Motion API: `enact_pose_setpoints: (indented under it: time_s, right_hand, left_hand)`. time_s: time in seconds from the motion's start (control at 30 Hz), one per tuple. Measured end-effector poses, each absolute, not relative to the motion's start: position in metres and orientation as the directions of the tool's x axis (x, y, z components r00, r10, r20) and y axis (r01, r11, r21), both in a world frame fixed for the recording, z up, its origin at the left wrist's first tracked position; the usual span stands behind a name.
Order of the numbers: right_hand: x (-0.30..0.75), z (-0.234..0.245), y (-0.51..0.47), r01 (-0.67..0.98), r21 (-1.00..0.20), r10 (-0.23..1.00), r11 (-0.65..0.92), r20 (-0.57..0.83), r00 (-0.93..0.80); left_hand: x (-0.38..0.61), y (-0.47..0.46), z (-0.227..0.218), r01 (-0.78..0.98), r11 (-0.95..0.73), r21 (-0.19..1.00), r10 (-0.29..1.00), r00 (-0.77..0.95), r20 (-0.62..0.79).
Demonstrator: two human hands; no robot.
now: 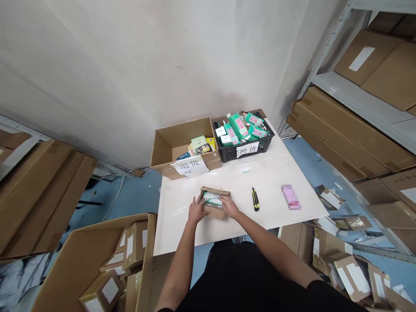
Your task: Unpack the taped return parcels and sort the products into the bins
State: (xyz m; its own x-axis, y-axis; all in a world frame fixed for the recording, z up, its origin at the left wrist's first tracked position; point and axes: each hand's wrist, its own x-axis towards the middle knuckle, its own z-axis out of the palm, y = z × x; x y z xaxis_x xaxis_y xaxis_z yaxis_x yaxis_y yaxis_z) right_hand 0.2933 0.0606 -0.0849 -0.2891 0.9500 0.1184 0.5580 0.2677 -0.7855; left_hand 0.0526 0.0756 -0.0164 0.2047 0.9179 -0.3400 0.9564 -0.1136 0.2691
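A small cardboard box (216,212) lies opened on the white table in front of me. Inside it, a green-and-white item (212,200) shows through the opening. My left hand (196,211) grips the box's left side, with its thumb across the near part. At the right end my right hand (230,207) holds the edge, fingertips at the opening and partly hidden. To the right of the box, a black-and-yellow utility knife (255,199) rests on the table.
Behind stand a labelled carton (162,149) of small packs and a black plastic crate (227,154) of green boxes. A pixelated pink item (290,197) lies right on the table (269,216). A big carton (87,238) of parcels is at left; shelves (364,95) and floor parcels (352,277) at right.
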Motion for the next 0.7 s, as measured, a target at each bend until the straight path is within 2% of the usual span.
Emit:
enact_pose_setpoints:
  time_s: [0.1,0.23,0.33,0.4,0.5,0.57,0.63,0.7]
  right_hand:
    - [0.292,-0.077,0.085,0.686,-0.699,0.966,0.203,0.026,-0.259]
    - [0.296,-0.066,0.119,0.817,-0.562,0.931,0.133,-0.213,-0.298]
    - [0.294,-0.059,0.131,0.849,-0.511,0.895,0.135,-0.304,-0.326]
    - [0.289,-0.056,0.127,0.857,-0.499,0.928,0.130,-0.242,-0.282]
    - [0.280,-0.054,0.108,0.851,-0.498,0.983,0.167,0.021,-0.180]
    - [0.273,-0.054,0.092,0.829,-0.499,0.967,0.253,0.161,-0.198]
    - [0.268,-0.057,0.079,0.807,-0.491,0.944,0.329,0.199,-0.264]
    - [0.266,-0.062,0.073,0.787,-0.490,0.927,0.375,0.177,-0.332]
  left_hand:
    - [0.052,0.062,-0.028,0.960,-0.098,0.262,0.914,0.191,-0.359]
    - [0.070,0.025,-0.044,0.959,-0.028,0.282,0.966,0.099,-0.241]
    - [0.085,0.001,-0.052,0.958,0.011,0.286,0.988,0.033,-0.148]
    - [0.091,-0.006,-0.054,0.961,0.011,0.275,0.994,0.020,-0.111]
    - [0.094,-0.003,-0.056,0.961,0.008,0.278,0.995,0.020,-0.098]
    - [0.094,0.002,-0.058,0.956,0.015,0.294,0.994,0.019,-0.111]
    - [0.094,0.006,-0.059,0.954,0.026,0.298,0.991,0.015,-0.134]
    - [0.095,0.007,-0.060,0.957,0.038,0.289,0.987,0.010,-0.161]
